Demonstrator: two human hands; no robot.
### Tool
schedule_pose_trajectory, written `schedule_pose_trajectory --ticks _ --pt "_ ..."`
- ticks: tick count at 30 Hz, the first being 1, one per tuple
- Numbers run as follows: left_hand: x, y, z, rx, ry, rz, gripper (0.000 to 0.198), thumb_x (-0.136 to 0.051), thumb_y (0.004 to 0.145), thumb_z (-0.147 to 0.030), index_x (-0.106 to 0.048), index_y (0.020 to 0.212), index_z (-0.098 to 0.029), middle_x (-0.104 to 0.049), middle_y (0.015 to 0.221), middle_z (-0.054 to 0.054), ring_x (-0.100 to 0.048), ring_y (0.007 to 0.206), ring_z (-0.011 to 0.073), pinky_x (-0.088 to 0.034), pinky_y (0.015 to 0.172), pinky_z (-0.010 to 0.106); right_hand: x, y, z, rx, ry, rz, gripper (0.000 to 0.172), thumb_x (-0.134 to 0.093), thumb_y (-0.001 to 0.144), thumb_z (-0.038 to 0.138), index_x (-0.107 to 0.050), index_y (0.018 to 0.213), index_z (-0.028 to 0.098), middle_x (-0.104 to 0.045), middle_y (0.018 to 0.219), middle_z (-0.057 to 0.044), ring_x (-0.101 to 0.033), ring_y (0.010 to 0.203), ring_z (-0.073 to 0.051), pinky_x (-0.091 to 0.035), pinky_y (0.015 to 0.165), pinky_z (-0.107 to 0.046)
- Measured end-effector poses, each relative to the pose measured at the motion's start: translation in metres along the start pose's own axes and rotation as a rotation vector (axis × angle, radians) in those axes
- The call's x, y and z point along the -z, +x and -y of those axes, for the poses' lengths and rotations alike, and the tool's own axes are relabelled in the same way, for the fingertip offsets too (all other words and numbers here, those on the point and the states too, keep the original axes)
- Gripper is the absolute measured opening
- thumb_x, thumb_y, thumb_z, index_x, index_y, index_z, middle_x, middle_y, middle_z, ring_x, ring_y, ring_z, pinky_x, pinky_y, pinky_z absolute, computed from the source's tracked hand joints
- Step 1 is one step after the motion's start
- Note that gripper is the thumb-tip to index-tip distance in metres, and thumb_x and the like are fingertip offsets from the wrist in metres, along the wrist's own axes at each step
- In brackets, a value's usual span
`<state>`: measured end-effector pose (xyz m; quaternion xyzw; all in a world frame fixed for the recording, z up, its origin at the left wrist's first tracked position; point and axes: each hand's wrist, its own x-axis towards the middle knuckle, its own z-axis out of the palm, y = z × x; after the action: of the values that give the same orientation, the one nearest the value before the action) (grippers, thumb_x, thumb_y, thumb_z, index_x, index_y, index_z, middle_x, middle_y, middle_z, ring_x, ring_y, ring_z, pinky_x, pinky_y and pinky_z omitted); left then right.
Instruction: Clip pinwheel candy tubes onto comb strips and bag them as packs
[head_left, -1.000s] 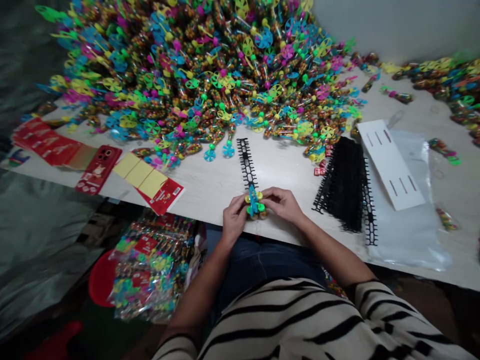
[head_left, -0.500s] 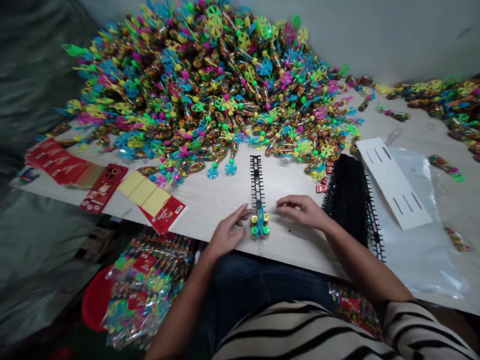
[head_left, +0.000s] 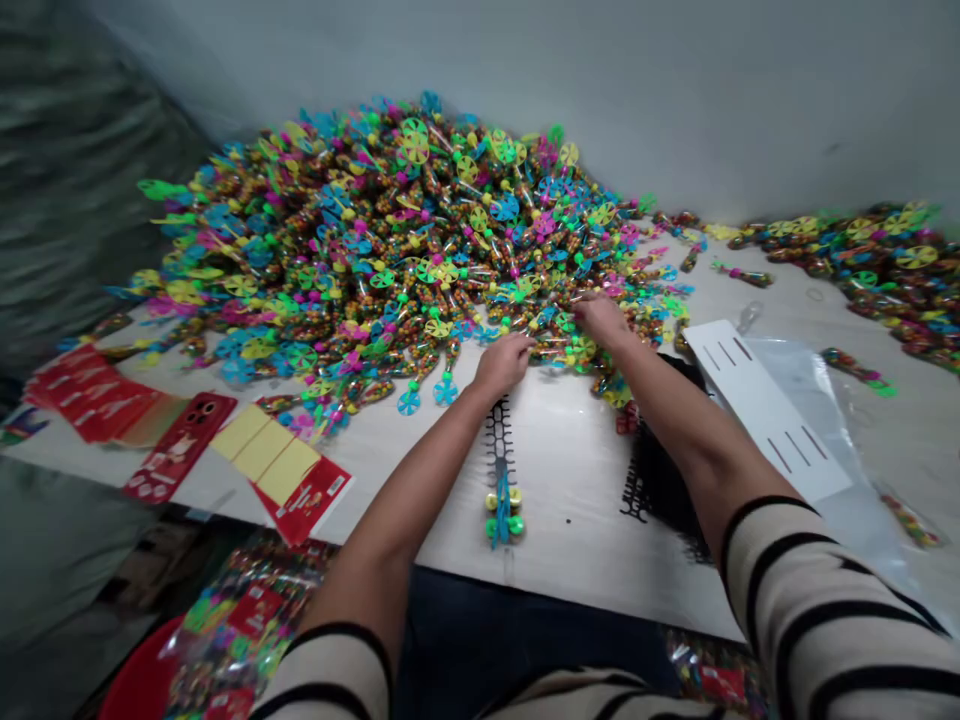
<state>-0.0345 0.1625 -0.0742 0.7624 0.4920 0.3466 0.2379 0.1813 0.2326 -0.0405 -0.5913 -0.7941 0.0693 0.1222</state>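
A big heap of candy-filled fan toys (head_left: 420, 240) covers the back of the table; each is a clear tube of small coloured balls with a bright plastic wheel. At its front edge is my left hand (head_left: 504, 364), fingers drawn together; whatever they pinch is hidden. My right hand (head_left: 602, 322) reaches into the heap's right front, fingers curled down among the toys, and its grip is too small to make out. Below my left hand lies a black toothed plastic strip (head_left: 500, 430). Yellow and green toy pieces with blue parts (head_left: 503, 512) sit at the strip's near end.
Red cards (head_left: 97, 390), a red phone case (head_left: 180, 447) and yellow labels (head_left: 266, 455) lie left. Right are stacked black strips (head_left: 664, 480), a slotted white card (head_left: 765, 410) and clear bags (head_left: 810, 370). Packed bags (head_left: 240, 620) sit below the table edge.
Both hands have moved forward from beside the black strip to the front of the heap. The fingers have closed in. The camera view has tilted up.
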Motion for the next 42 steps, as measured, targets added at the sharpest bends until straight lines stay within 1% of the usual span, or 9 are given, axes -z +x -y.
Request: schedule_pose_trajectory --ticks 5,8,11,15,22,27,31,36,42 --pt "-0.003 0.002 -0.009 -0.034 -0.129 -0.179 0.036 -0.059 0.083 -0.023 -0.065 0.117 -0.017 -0.066 0.119 0.010 -0.061 0.101 0.0214 -0.048 0.092 0.035 0.000 -0.030 0.041 0.127 0.361 -0.174 0.019 -0.061 0.085 0.028 -0.071 0.098 0.018 -0.069 0.097 -0.008 -0.061 0.088 -0.018 -0.047 0.081 -0.029" --pt "0.008 -0.007 -0.017 -0.035 -0.161 -0.213 0.028 -0.063 0.082 -0.033 -0.070 0.105 -0.018 -0.070 0.102 0.007 -0.060 0.091 0.0206 -0.049 0.085 0.034 0.006 -0.043 0.052 0.235 0.808 -0.065 0.027 -0.073 0.075 0.041 -0.072 0.092 0.020 -0.069 0.085 -0.003 -0.062 0.076 -0.016 -0.050 0.072 -0.029" --pt "0.025 -0.024 -0.015 0.080 -0.200 -0.262 0.020 -0.064 0.082 -0.035 -0.072 0.091 -0.019 -0.068 0.086 0.004 -0.058 0.082 0.0180 -0.049 0.074 0.029 0.015 -0.028 0.025 -0.015 0.795 -0.022 0.030 -0.070 0.076 0.043 -0.073 0.090 0.017 -0.070 0.080 -0.004 -0.063 0.069 -0.017 -0.052 0.070 -0.030" --pt "0.047 -0.060 -0.003 0.266 -0.329 -0.272 0.024 -0.067 0.078 -0.035 -0.071 0.092 -0.017 -0.066 0.090 0.005 -0.060 0.079 0.0152 -0.049 0.066 0.025 0.014 0.017 -0.024 -0.530 0.324 -0.059 0.034 -0.061 0.084 0.041 -0.071 0.072 0.010 -0.068 0.069 -0.013 -0.066 0.075 -0.024 -0.052 0.076 -0.036" --pt "0.054 -0.130 -0.008 0.487 -0.603 -0.354 0.037 -0.072 0.074 -0.038 -0.061 0.102 -0.016 -0.069 0.099 0.006 -0.066 0.078 0.0142 -0.055 0.074 0.029 -0.006 0.048 -0.022 -0.755 0.325 -0.157 0.022 -0.070 0.073 0.025 -0.070 0.082 0.005 -0.070 0.083 -0.018 -0.067 0.083 -0.027 -0.053 0.075 -0.038" --pt "0.049 -0.176 -0.013 0.472 -0.581 -0.254 0.026 -0.067 0.078 -0.036 -0.064 0.094 -0.016 -0.067 0.098 0.008 -0.065 0.087 0.0158 -0.055 0.078 0.029 0.005 -0.023 0.013 -0.342 0.554 -0.294 0.026 -0.070 0.075 0.036 -0.068 0.078 0.011 -0.067 0.072 -0.008 -0.063 0.068 -0.019 -0.052 0.065 -0.031" --pt "0.039 -0.204 -0.021 0.451 -0.641 -0.143 0.029 -0.063 0.083 -0.032 -0.065 0.106 -0.015 -0.068 0.098 0.007 -0.065 0.089 0.0166 -0.055 0.081 0.029 0.001 -0.128 0.057 -0.109 0.890 0.053 0.035 -0.080 0.062 0.047 -0.067 0.074 0.017 -0.064 0.063 -0.001 -0.056 0.053 -0.014 -0.048 0.050 -0.027" --pt "0.028 -0.219 -0.036 0.366 -0.513 -0.068 0.034 -0.057 0.088 -0.028 -0.062 0.120 -0.016 -0.067 0.113 0.010 -0.064 0.103 0.0210 -0.051 0.093 0.035 -0.028 -0.219 0.104 -0.171 1.038 0.141 0.035 -0.082 0.059 0.049 -0.067 0.071 0.020 -0.065 0.064 0.000 -0.058 0.055 -0.015 -0.049 0.052 -0.028" --pt "0.031 -0.220 -0.043 0.168 -0.280 0.055 0.036 -0.049 0.091 -0.020 -0.059 0.126 -0.018 -0.064 0.119 0.012 -0.058 0.112 0.0211 -0.047 0.098 0.037 -0.048 -0.236 0.124 -0.265 1.181 0.249 0.042 -0.081 0.058 0.050 -0.069 0.082 0.018 -0.066 0.068 0.001 -0.059 0.060 -0.014 -0.051 0.061 -0.028"
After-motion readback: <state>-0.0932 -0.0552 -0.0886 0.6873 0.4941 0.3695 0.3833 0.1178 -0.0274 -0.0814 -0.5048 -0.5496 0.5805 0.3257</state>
